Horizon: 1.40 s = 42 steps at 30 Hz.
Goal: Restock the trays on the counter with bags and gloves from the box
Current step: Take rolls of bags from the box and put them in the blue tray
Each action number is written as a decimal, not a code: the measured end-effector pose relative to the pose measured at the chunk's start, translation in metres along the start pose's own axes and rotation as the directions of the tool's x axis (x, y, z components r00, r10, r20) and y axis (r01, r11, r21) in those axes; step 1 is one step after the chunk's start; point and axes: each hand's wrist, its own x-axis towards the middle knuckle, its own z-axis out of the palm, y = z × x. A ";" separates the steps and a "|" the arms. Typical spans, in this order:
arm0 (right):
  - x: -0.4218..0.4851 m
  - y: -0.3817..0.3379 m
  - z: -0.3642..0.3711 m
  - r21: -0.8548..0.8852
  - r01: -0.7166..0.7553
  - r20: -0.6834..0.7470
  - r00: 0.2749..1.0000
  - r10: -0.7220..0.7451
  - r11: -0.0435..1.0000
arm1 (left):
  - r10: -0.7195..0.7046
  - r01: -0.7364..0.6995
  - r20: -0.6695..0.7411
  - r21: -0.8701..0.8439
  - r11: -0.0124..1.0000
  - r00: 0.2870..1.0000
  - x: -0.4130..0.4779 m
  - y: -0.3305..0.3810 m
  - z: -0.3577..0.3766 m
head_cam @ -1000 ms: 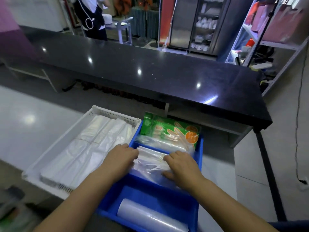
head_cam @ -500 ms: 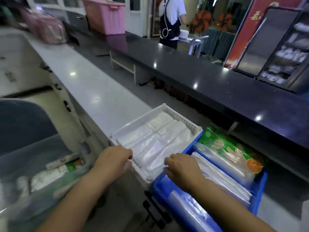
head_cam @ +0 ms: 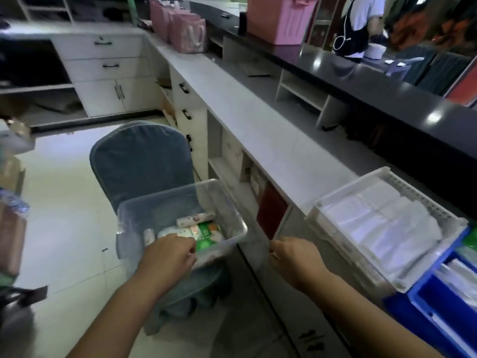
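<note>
A clear plastic box (head_cam: 233,215) rests on a blue-covered chair (head_cam: 139,161) beside the counter. Inside lie green glove packets (head_cam: 206,235) and a white roll (head_cam: 195,218). My left hand (head_cam: 169,255) hovers over the box's near edge with its fingers curled; it covers part of the contents, and I see nothing held in it. My right hand (head_cam: 293,257) hangs loosely curled and empty between the box and the counter front. On the counter at the right sit a white tray (head_cam: 320,205) filled with clear bags and a blue tray (head_cam: 423,306) with bags.
The white counter (head_cam: 258,120) runs along the right with a black upper ledge (head_cam: 387,91) behind it. Drawers and open shelves sit under the counter. Pink bags (head_cam: 188,32) and a pink bin (head_cam: 278,19) stand far back. A person in an apron stands beyond the ledge.
My view swung left from the trays to the box on the chair. Both hands left the blue tray; my left hand now reaches over the box.
</note>
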 end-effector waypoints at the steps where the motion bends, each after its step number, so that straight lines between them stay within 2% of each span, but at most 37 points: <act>1: 0.008 -0.015 0.007 0.025 0.005 0.010 1.000 -0.005 1.000 | -0.034 0.034 0.013 -0.003 0.999 0.999 -0.007 -0.020 -0.002; 7: 0.055 -0.069 0.035 0.071 0.060 0.098 0.993 -0.067 0.996 | -0.189 0.190 0.015 -0.059 0.980 0.982 -0.032 -0.104 -0.002; 14: 0.128 -0.088 0.069 0.024 0.102 0.201 0.974 -0.105 0.994 | -0.324 0.331 0.084 -0.101 0.938 0.942 -0.036 -0.148 0.021; 17: 0.171 -0.092 0.090 0.098 0.096 0.266 0.957 -0.119 0.991 | -0.363 0.373 0.106 -0.097 0.923 0.926 -0.023 -0.169 0.027; 20: 0.223 -0.091 0.114 0.224 0.010 0.362 0.927 -0.093 0.974 | -0.421 0.432 0.123 -0.092 0.897 0.899 0.000 -0.186 0.032; 22: 0.258 -0.088 0.130 0.247 0.006 0.407 0.907 -0.109 0.969 | -0.475 0.487 0.130 -0.088 0.869 0.870 0.020 -0.194 0.036; 26: 0.328 -0.073 0.163 0.222 0.023 0.478 0.869 -0.129 0.975 | -0.552 0.576 0.187 -0.113 0.810 0.813 0.068 -0.207 0.046; 29: 0.373 -0.063 0.195 0.225 -0.026 0.567 0.817 -0.109 0.974 | -0.573 0.605 0.227 -0.106 0.789 0.788 0.100 -0.219 0.057; 35: 0.431 -0.056 0.275 0.181 -0.038 0.664 0.742 -0.094 0.983 | -0.635 0.684 0.299 -0.095 0.723 0.713 0.134 -0.247 0.095; 42: 0.468 -0.054 0.360 0.153 -0.084 0.564 0.825 -0.017 0.985 | -0.552 0.594 0.281 -0.094 0.799 0.785 0.163 -0.250 0.146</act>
